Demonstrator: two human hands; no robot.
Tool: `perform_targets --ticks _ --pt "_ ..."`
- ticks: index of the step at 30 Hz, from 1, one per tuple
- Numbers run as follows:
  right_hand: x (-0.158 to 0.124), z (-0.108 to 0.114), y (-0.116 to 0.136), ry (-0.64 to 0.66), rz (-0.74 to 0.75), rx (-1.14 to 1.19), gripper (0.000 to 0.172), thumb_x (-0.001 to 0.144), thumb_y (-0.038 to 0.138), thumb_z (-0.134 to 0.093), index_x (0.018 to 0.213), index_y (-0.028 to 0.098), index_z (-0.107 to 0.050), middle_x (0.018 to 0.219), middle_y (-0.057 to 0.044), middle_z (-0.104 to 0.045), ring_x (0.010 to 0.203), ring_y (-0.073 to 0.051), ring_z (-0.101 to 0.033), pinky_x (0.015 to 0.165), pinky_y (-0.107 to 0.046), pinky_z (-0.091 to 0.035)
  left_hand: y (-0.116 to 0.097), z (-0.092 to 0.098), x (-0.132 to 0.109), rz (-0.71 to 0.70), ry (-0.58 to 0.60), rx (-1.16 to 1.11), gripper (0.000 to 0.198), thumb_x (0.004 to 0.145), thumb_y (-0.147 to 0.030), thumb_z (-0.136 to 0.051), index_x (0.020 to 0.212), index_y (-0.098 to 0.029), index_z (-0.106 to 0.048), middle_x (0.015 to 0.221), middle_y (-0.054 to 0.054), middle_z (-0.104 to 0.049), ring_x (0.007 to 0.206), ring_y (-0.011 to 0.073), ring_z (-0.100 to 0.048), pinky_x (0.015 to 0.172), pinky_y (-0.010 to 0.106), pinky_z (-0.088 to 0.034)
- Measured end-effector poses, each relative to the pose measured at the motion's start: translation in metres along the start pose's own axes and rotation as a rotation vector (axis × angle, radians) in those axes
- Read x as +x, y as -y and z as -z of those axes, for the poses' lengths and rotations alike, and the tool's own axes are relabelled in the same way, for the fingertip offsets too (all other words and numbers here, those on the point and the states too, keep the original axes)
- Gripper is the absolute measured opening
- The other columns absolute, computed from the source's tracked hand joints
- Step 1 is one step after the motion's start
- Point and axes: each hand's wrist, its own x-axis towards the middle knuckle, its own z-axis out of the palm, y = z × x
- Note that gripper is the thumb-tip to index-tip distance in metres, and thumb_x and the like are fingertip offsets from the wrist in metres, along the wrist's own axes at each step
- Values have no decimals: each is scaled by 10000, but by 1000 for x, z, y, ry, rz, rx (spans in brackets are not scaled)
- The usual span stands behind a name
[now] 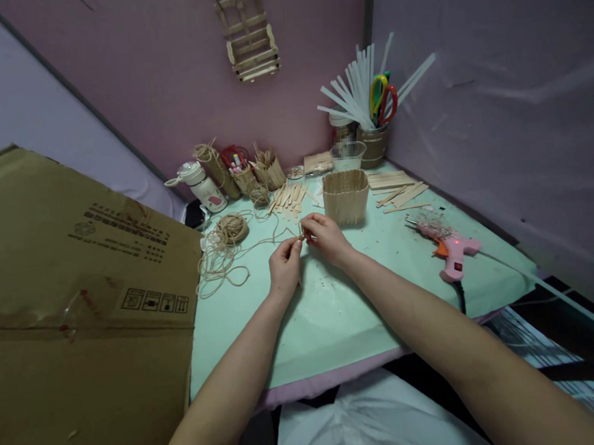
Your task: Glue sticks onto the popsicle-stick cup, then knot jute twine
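Both hands meet over the middle of the table, fingertips nearly touching. My left hand (285,264) is closed in a pinch on twine that trails leftward to a loose ball of twine (232,229). Also pinched, my right hand (325,237) grips the same twine a little higher; its short end between the fingers is too small to make out well. Just beyond my right hand stands a basket made of wooden craft sticks (346,198), upright and apart from the fingers. Loose craft sticks (288,197) lie behind the hands.
A pink glue gun (452,248) with a red light lies at the right, its cord over the table edge. A large cardboard box (87,301) borders the left side. At the back stand a white bottle (202,187) and a pot (374,146) with scissors and glue sticks.
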Motion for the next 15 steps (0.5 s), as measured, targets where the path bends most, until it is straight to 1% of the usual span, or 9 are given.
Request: perform_targets --ticks 3,5,7,10,12,15 --pt "1 1 -1 -7 -42 -2 369 714 540 -617 651 191 -517 598 35 -482 539 -86 -433 487 -214 -311 3 1 2 -11 16 -2 238 823 -365 -570 865 -158 -682 799 27 -672 765 150 -574 736 254 -426" --pt "1 2 -3 6 -76 -69 378 710 554 -627 669 185 -559 613 23 -513 552 -91 -448 487 -217 -306 5 1 2 -15 32 10 233 822 -363 -563 848 -161 -677 744 12 -647 723 139 -559 709 244 -421" --pt "-1 3 -5 79 -96 -140 333 692 505 -665 688 179 -598 633 15 -546 575 -96 -471 501 -218 -317 6 1 3 -15 57 17 220 819 -352 -557 813 -164 -671 695 -1 -621 686 133 -542 680 238 -415" --pt "-4 3 -6 175 -71 -142 257 644 407 -717 688 179 -608 638 25 -560 582 -94 -484 523 -220 -349 7 2 3 -4 106 13 197 813 -317 -550 766 -161 -659 692 2 -630 694 139 -555 683 241 -425" --pt "-4 3 -6 183 -62 -109 247 618 376 -734 675 179 -597 603 38 -546 548 -89 -469 509 -222 -354 6 2 3 -6 141 20 183 810 -294 -551 756 -158 -661 708 12 -651 710 145 -574 701 248 -436" --pt "-2 4 -7 122 -89 -60 260 598 365 -742 643 184 -561 524 61 -483 458 -75 -405 431 -218 -302 4 1 0 -25 206 33 170 800 -279 -568 758 -157 -679 737 25 -681 719 149 -596 717 256 -452"
